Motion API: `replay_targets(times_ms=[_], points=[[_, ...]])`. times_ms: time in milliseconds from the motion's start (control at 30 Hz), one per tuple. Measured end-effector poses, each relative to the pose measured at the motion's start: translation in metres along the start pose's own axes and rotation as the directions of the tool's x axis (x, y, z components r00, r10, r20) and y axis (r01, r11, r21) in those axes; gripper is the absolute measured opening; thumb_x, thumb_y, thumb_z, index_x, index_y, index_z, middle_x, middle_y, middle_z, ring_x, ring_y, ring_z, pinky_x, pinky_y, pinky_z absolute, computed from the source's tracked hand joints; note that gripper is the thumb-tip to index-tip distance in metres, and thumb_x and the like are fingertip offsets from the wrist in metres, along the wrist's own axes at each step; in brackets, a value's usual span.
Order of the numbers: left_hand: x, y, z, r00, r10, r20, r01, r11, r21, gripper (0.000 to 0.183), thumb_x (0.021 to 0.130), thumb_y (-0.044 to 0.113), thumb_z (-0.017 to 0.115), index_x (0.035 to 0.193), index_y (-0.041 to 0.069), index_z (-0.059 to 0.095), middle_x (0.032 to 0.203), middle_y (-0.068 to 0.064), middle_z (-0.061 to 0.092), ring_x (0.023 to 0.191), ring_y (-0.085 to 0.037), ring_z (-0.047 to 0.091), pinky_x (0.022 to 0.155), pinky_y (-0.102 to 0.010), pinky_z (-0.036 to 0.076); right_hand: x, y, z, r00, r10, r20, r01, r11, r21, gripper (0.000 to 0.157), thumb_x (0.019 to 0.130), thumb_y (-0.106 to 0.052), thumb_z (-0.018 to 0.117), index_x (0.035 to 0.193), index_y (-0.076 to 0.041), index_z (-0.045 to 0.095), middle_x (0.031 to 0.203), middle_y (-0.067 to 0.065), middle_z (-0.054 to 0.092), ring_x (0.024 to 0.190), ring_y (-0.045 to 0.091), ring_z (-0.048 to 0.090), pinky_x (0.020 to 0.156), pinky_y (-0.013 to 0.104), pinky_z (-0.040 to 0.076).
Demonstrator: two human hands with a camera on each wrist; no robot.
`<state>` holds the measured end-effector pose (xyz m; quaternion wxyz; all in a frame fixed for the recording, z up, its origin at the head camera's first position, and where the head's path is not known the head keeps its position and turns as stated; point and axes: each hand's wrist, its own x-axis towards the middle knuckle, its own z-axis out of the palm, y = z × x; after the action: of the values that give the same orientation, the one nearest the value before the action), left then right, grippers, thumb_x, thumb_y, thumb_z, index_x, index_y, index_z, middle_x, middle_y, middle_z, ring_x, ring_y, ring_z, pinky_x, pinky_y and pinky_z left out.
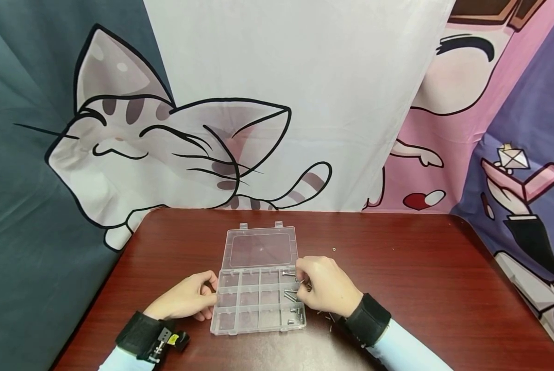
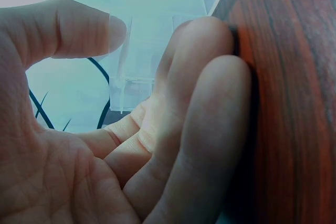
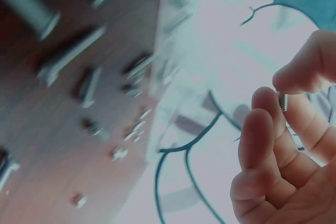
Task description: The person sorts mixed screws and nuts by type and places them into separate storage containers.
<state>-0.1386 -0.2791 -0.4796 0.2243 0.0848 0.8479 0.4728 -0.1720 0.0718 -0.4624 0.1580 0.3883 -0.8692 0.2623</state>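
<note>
A clear plastic compartment box (image 1: 224,320) lies on the table with its lid (image 1: 260,247) folded back. My left hand (image 1: 184,298) rests against the box's left side, thumb at its edge and fingers loosely bent; in the left wrist view the thumb overlaps the clear plastic. Over the box's right edge, my right hand (image 1: 330,286) pinches a small threaded screw (image 3: 285,102) between thumb and fingers, its head hidden by the fingertips. Several metal screws (image 1: 290,294) lie in the right-hand column of compartments; the other columns show none.
Loose screws and bolts (image 3: 71,56) of several sizes lie on the reddish-brown table (image 1: 420,273) beside the box, partly under my right wrist. A tiny ring-shaped piece (image 1: 334,249) sits farther back. A printed cloth (image 1: 304,51) hangs behind the table.
</note>
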Motion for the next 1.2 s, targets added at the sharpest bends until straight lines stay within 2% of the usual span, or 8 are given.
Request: replay_targets(times_ms=[267,833,900,967,1033,1067,1133,1200], points=[[0.001,0.0,-0.001,1.0,0.005,0.005,-0.005,1.0,0.03,0.025,0.086,0.012,0.06,0.105,-0.001,0.049,0.068,-0.011,0.063,0.058,-0.025,0.066,0.052,-0.038,0.056,-0.004,-0.024,-0.008,0.995,-0.096,-0.009,0.097,0.993,0.075,0.026,0.06,-0.007,0.063,0.076,-0.023,0.05,0.071,-0.016,0.046,0.062,-0.005,0.044,0.054,0.011,0.036],[0.0,-0.001,0.0,1.0,0.003,0.001,-0.003,1.0,0.027,0.025,0.086,0.012,0.06,0.104,0.0,0.049,0.069,-0.01,0.063,0.058,-0.024,0.066,0.052,-0.038,0.056,-0.009,-0.044,-0.013,0.989,-0.149,0.02,0.146,0.984,0.105,0.028,0.062,-0.009,0.067,0.077,-0.023,0.048,0.071,-0.015,0.043,0.064,-0.002,0.039,0.059,0.01,0.031],[0.0,-0.001,0.0,1.0,0.009,0.002,-0.009,1.0,0.022,0.025,0.086,0.012,0.06,0.104,-0.001,0.049,0.069,-0.011,0.063,0.058,-0.024,0.065,0.052,-0.039,0.056,-0.01,-0.044,-0.012,0.988,-0.15,0.033,0.146,0.985,0.095,0.026,0.064,-0.011,0.068,0.078,-0.022,0.05,0.072,-0.014,0.045,0.065,-0.001,0.041,0.06,0.012,0.034],[-0.001,0.0,0.0,1.0,0.009,0.001,-0.01,1.0,0.023,0.026,0.086,0.012,0.061,0.105,0.0,0.049,0.069,-0.01,0.062,0.057,-0.024,0.065,0.052,-0.038,0.056,-0.013,-0.043,-0.013,0.985,-0.153,0.081,0.149,0.987,0.054,0.026,0.07,-0.023,0.072,0.093,-0.022,0.06,0.086,-0.012,0.055,0.078,0.001,0.05,0.07,0.016,0.043],[-0.001,0.0,-0.001,1.0,0.009,0.001,-0.009,1.0,0.023,0.026,0.086,0.013,0.061,0.105,0.0,0.049,0.069,-0.01,0.062,0.057,-0.023,0.065,0.052,-0.038,0.056,-0.017,-0.043,-0.014,0.975,-0.143,0.168,0.144,0.99,0.008,0.056,0.076,-0.044,0.073,0.124,-0.019,0.061,0.118,-0.004,0.061,0.107,0.01,0.057,0.089,0.029,0.049],[-0.001,0.0,-0.001,1.0,0.007,0.0,-0.007,1.0,0.022,0.026,0.086,0.013,0.061,0.105,0.0,0.049,0.069,-0.01,0.063,0.057,-0.023,0.065,0.052,-0.038,0.056,-0.019,-0.043,-0.015,0.968,-0.137,0.212,0.143,0.99,-0.014,0.077,0.077,-0.056,0.071,0.141,-0.018,0.053,0.137,0.002,0.055,0.124,0.017,0.052,0.1,0.038,0.046],[-0.001,0.0,-0.001,1.0,0.003,0.0,-0.003,1.0,0.018,0.026,0.086,0.013,0.06,0.106,0.0,0.049,0.069,-0.01,0.063,0.058,-0.023,0.065,0.052,-0.038,0.056,-0.023,-0.042,-0.016,0.948,-0.129,0.29,0.151,0.987,-0.055,0.111,0.073,-0.076,0.063,0.161,-0.02,0.025,0.163,0.008,0.027,0.148,0.029,0.026,0.112,0.054,0.032],[-0.001,0.0,-0.001,1.0,0.006,-0.001,-0.006,1.0,0.013,0.026,0.086,0.012,0.06,0.106,0.0,0.049,0.07,-0.01,0.063,0.058,-0.024,0.065,0.052,-0.039,0.056,-0.027,-0.04,-0.018,0.937,-0.124,0.327,0.154,0.986,-0.065,0.119,0.072,-0.082,0.057,0.163,-0.022,0.011,0.168,0.006,0.007,0.152,0.032,0.009,0.113,0.062,0.024]])
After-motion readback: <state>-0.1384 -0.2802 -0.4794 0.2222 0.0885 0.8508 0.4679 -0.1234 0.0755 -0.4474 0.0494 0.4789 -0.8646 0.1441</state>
